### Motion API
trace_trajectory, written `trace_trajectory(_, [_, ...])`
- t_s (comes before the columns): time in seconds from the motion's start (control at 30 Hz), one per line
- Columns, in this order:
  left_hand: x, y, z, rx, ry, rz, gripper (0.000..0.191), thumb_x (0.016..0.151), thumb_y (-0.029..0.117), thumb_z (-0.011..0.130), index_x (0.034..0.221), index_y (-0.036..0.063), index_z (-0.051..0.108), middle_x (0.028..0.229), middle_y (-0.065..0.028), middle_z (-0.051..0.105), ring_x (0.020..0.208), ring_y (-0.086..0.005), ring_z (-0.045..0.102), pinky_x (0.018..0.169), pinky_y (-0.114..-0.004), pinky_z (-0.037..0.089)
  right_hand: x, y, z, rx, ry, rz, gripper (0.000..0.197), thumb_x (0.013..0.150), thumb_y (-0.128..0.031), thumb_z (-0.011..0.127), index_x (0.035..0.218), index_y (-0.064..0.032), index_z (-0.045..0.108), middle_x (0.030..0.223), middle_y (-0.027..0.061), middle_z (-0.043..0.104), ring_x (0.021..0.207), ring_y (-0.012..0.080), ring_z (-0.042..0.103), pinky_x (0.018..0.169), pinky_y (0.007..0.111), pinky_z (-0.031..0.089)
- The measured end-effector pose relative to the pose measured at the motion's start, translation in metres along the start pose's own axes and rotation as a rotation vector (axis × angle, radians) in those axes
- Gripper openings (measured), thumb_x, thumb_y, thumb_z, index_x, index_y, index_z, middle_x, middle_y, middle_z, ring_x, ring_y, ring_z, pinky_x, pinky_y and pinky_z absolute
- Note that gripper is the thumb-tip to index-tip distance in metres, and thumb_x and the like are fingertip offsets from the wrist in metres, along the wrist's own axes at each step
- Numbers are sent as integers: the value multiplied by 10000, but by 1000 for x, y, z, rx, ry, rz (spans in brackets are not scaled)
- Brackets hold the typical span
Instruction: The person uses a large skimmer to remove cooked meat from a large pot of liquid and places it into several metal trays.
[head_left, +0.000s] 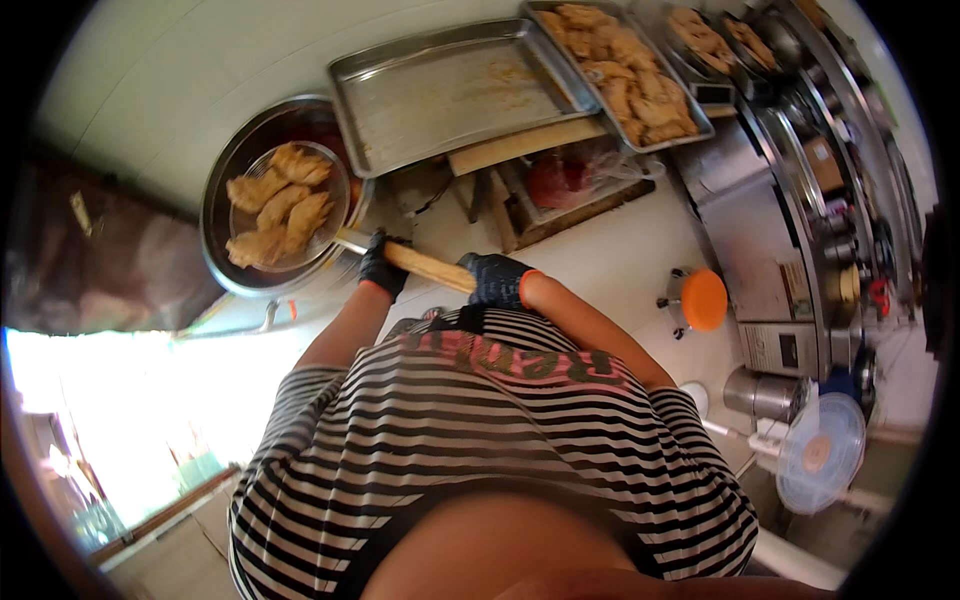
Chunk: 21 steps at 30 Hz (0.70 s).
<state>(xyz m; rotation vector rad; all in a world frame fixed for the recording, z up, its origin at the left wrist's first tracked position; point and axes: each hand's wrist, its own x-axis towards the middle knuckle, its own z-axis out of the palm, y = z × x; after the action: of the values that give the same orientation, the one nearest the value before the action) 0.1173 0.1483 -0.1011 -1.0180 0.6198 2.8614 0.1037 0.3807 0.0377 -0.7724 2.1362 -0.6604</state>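
Observation:
My left hand (385, 268), in a dark glove with an orange cuff, grips a long-handled skimmer (259, 161) near the metal end of its wooden handle (424, 266). Farther down, my right hand (498, 280), gloved the same way, closes on the handle's end. Several light golden-brown pieces of meat (283, 206), which look like poultry, lie in the skimmer's round mesh bowl. That bowl is over a wide metal pot (212, 225) with dark reddish contents partly in view. Beside the pot is a shallow metal tray (457, 97) with brown residue on its bottom.
A second tray (705, 133) at the upper right is heaped with similar pieces. Below the trays stands a wooden support (525, 146). An orange-topped stool (703, 300), a metal cabinet (757, 247) and an electric fan (820, 454) stand at the right. Dark sheeting (105, 247) hangs at the left.

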Motion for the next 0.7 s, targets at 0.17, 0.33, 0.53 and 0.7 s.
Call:
trace_trajectory(0.17, [7,-5,-2,-124,45,-10,172,783,272,598,783,123,513,711,-62,531,683,-248,520,689,-417,455,-5,-5,-1,9,46,-10,542,592,-207,640,1065,-1,475,890,252,580,850,353,572,734,359,449])
trace_trajectory(0.33, [-15,-1,16,-89,160,31,206,773,280,623,804,115,502,711,-77,532,665,-248,519,661,-412,465,-3,-8,-1,-20,11,16,548,611,-192,633,1089,14,463,901,258,577,863,353,572,747,361,448])
trace_trajectory(0.53, [-19,2,21,-81,160,9,222,769,286,623,807,109,493,712,-82,527,663,-251,519,658,-413,466,-4,-12,-6,-46,-18,36,540,614,-185,633,1087,14,463,916,262,572,872,356,570,760,364,447])
trace_trajectory(0.7, [-14,0,19,-70,170,12,224,774,279,616,805,97,489,716,-84,528,668,-251,521,664,-413,468,-6,-12,-6,-41,6,14,528,619,-185,635,1078,14,466,916,262,572,875,355,569,761,368,447])
